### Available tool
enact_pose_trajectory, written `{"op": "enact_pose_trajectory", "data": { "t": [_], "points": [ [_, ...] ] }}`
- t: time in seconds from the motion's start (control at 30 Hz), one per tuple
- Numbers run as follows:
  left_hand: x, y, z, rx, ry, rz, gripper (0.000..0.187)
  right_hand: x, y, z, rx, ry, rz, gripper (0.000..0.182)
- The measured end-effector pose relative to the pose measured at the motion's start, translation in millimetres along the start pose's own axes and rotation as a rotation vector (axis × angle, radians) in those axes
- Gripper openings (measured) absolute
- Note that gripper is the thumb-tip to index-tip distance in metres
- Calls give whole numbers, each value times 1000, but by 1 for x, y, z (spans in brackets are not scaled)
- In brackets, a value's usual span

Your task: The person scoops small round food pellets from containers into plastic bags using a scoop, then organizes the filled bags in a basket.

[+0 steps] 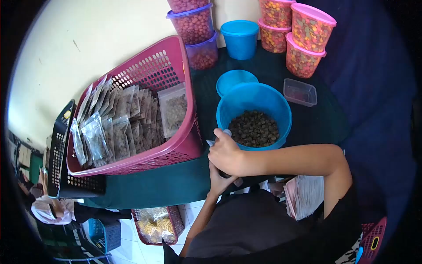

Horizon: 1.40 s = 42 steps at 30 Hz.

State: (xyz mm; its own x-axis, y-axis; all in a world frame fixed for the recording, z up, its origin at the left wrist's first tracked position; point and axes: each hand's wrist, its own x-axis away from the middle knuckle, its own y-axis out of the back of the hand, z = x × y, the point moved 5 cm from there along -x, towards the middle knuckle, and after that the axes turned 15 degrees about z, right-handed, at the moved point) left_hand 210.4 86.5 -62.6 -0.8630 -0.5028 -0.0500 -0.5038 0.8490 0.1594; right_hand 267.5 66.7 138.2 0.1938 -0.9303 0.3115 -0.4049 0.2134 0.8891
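Observation:
My right hand (226,154) is closed, its fingers wrapped round a plastic bag (210,143) at the front edge of the table. Only translucent bits of the bag show, the rest being hidden by the fingers. Just below, my left hand (219,179) is also closed on it, with something dark between the two hands. Beyond my right hand stands a blue tub (281,110), partly filled with small dark brown pieces (253,128). To the left, a maroon basket (189,114) holds rows of filled zip bags (125,105), and one larger bag (173,109) leans against its right wall.
A blue lid (235,80) and a clear plastic box (300,92) lie around the tub. Behind are a lidded blue tub (240,42), purple-lidded tubs (193,26) and pink-lidded tubs (313,28). A black basket (59,154) sits at left; another person (52,209) is beyond.

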Motion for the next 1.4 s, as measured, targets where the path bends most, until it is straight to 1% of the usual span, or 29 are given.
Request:
{"op": "enact_pose_trajectory", "data": {
  "t": [0.03, 0.1, 0.13, 0.17, 0.27, 0.33, 0.37, 0.43, 0.47, 0.53, 0.57, 0.63, 0.7, 0.77, 0.8, 0.83, 0.9, 0.93, 0.97, 1.03, 1.07, 1.1, 1.13, 1.17, 1.2, 1.23, 1.27, 1.33, 1.4],
  "points": [
    [3, 0, 9, 2, 6, 12, 89, -2, -7, 6, -10, -6, 7, 12],
    [3, -2, 8, -270, 50, 96, 90, -5, -19, 15, -54, 27, 174, 13],
    [1, -5, 6, -319, 25, 200, 101, -8, -22, 18, -75, 45, 223, 14],
    [-7, -5, -7, -314, 25, 207, 101, -7, -21, 19, -79, 41, 229, 14],
    [-37, 10, -72, -93, 597, -218, 82, 0, -9, 20, -73, -23, 191, 15],
    [-30, 13, -92, 62, 979, -505, 70, 4, -5, 23, -17, -86, 225, 16],
    [-18, 12, -85, 63, 984, -495, 70, 4, -5, 25, -21, -88, 235, 16],
    [-3, 8, -117, -101, -300, -371, 98, 5, -4, 25, -14, -90, 225, 16],
    [1, 9, -113, -95, -300, -368, 98, 6, -2, 22, -14, -92, 231, 16],
    [1, 9, -111, -133, -351, -207, 120, 11, 3, 9, -127, -151, 163, 13],
    [3, 13, -110, -127, -353, -209, 120, 17, 9, 1, -123, -152, 167, 13],
    [3, 13, -110, -201, -340, -137, 122, 42, 35, -21, -293, -174, 24, 10],
    [3, 17, -116, -192, -316, -154, 121, 64, 53, -48, -290, -215, -115, 10],
    [3, 16, -121, -345, -230, -95, 122, 83, 61, -75, -276, -338, -235, 11],
    [3, 15, -120, -275, -304, -137, 112, 87, 61, -87, -239, -392, -219, 16],
    [4, 16, -123, -275, -307, -149, 112, 86, 56, -95, -230, -383, -222, 16],
    [5, 12, -137, -540, -321, -81, 93, 72, 20, -115, -256, -473, -36, 10],
    [4, 11, -134, -441, -357, -109, 77, 60, -2, -121, -273, -465, 112, 9],
    [4, 10, -132, -440, -353, -119, 77, 48, -27, -126, -290, -456, 261, 9],
    [5, 7, -133, -513, -411, -114, 76, 32, -67, -131, -280, -453, 265, 10],
    [6, 6, -130, -564, -386, -119, 89, 24, -80, -134, -273, -444, 262, 10],
    [6, 4, -130, -565, -384, -130, 89, 17, -89, -136, -171, -472, 291, 11],
    [7, 4, -129, -489, -349, -146, 99, 12, -97, -139, -70, -497, 319, 12],
    [7, 4, -130, -413, -312, -160, 110, 9, -100, -140, -66, -486, 317, 12],
    [6, 3, -141, -275, -238, -189, 88, 8, -108, -142, 29, -512, 426, 12],
    [5, 0, -136, -276, -229, -199, 88, 7, -115, -144, 125, -536, 533, 12],
    [4, -1, -132, -341, -260, -254, 90, 6, -114, -142, 125, -521, 532, 12],
    [5, -3, -128, -403, -257, -306, 91, 11, -121, -134, 109, -436, 737, 14],
    [4, -6, -127, -427, -274, -330, 92, 16, -119, -126, 71, -385, 700, 14]
  ]
}}
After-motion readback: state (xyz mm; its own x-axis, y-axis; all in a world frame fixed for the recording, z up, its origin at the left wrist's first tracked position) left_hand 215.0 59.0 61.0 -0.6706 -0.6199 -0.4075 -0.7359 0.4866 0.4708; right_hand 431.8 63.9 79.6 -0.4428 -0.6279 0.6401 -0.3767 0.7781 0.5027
